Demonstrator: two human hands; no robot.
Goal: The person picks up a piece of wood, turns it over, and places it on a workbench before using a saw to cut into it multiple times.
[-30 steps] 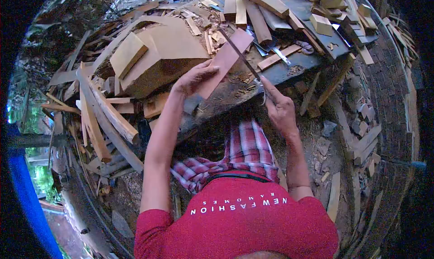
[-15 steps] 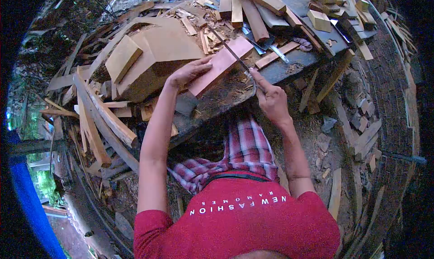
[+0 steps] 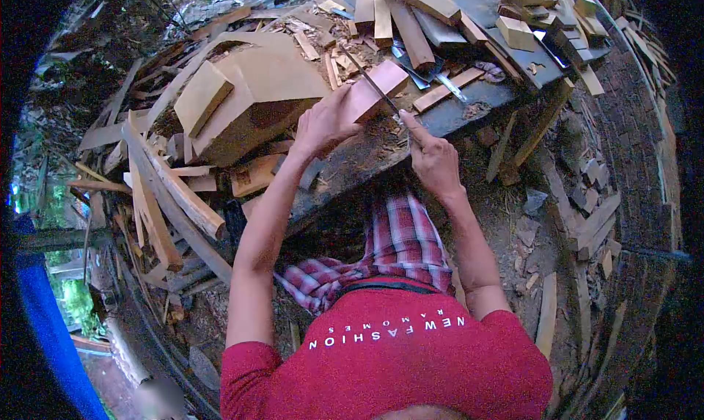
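A pinkish wooden block (image 3: pixel 372 93) is tilted above the dark workbench (image 3: pixel 469 115). My left hand (image 3: pixel 326 125) grips the block's lower left end, its fingers on the near part. The handle of a long, thin saw-like tool (image 3: pixel 375 85) is in my right hand (image 3: pixel 434 156), with the index finger stretched along it. The tool's blade lies across the block and points up and left. Wood chips (image 3: pixel 345 60) are scattered just beyond the block.
A large angular wood block (image 3: pixel 275 75) with a smaller piece (image 3: pixel 204 97) on it stands at the left. Cut pieces (image 3: pixel 517 33) are piled at the back right. Long curved boards (image 3: pixel 176 185) lean at the left. A metal tool (image 3: pixel 452 88) rests on the bench.
My left hand has moved right and a little down over the block, covering more of its near end. The block has shifted slightly. My right hand has moved slightly left.
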